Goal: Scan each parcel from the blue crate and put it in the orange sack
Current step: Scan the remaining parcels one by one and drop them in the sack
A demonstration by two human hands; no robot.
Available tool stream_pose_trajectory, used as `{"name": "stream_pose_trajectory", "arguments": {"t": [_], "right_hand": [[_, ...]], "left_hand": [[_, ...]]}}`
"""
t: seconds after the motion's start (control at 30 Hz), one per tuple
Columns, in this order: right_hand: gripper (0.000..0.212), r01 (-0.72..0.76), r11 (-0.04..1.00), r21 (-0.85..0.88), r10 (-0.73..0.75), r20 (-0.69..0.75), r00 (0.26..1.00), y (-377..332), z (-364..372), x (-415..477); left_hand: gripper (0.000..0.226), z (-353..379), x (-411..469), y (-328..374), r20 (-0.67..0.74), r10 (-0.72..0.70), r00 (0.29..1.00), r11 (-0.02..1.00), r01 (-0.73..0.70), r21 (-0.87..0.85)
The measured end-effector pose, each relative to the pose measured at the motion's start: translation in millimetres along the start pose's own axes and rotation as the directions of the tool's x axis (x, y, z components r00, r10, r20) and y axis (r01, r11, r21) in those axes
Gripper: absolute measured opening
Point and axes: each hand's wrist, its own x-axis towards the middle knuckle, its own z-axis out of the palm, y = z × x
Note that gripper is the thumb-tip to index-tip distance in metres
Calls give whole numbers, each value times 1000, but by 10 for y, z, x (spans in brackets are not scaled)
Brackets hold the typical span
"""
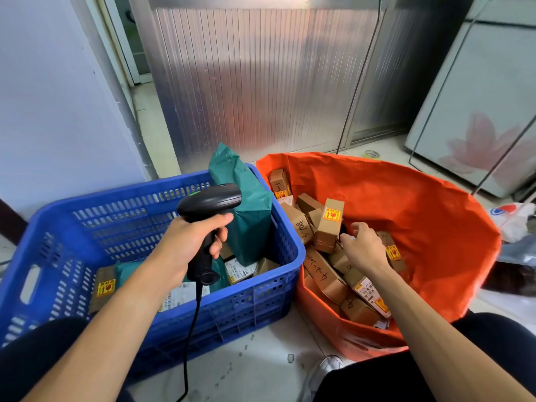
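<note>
A blue crate [246,309] stands on the floor at the left. In it are a tall green parcel [246,210] leaning in the far right corner, a brown box with a yellow sticker [103,285] and flat parcels with white labels [240,271]. My left hand [188,245] grips a black corded scanner [208,200] above the crate. The orange sack [406,204] sits open to the right with several small brown boxes inside. My right hand [365,248] hovers inside the sack, fingers loosely curled, fingertips beside an upright brown box [329,224].
A ribbed metal panel [261,82] stands behind both containers. A white cabinet with a pink flower print [478,111] is at the back right. A roll of tape [372,154] and plastic bags [513,219] lie on the floor near the sack. My knees frame the bottom.
</note>
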Motion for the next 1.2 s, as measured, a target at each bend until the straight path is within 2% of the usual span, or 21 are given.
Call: {"name": "stream_pose_trajectory", "arguments": {"t": [0.2, 0.33, 0.53, 0.67, 0.93, 1.2], "right_hand": [[38, 80, 996, 29, -80, -4, 997, -261, -110, -60], [26, 189, 980, 58, -191, 25, 981, -617, -168, -165], [24, 429, 903, 20, -425, 176, 888, -1242, -121, -391], [22, 523, 850, 52, -522, 203, 828, -1628, 34, -529], [24, 628, 767, 134, -639, 257, 725, -2310, 499, -747], [18, 664, 729, 166, -668, 383, 638, -2712, 1103, -891]], "left_hand": [[12, -84, -52, 44, -23, 18, 1000, 1000, -17, 2], [16, -197, -112, 103, -66, 24, 998, 1000, -25, -15], [14, -472, -246, 173, -142, 37, 989, 998, -42, -35], [15, -731, -371, 224, -207, 41, 978, 997, -52, -49], [10, -1275, -637, 282, -335, 48, 941, 991, -87, -103], [26, -1818, -980, 151, -473, 7, 881, 1000, -20, -22]]}}
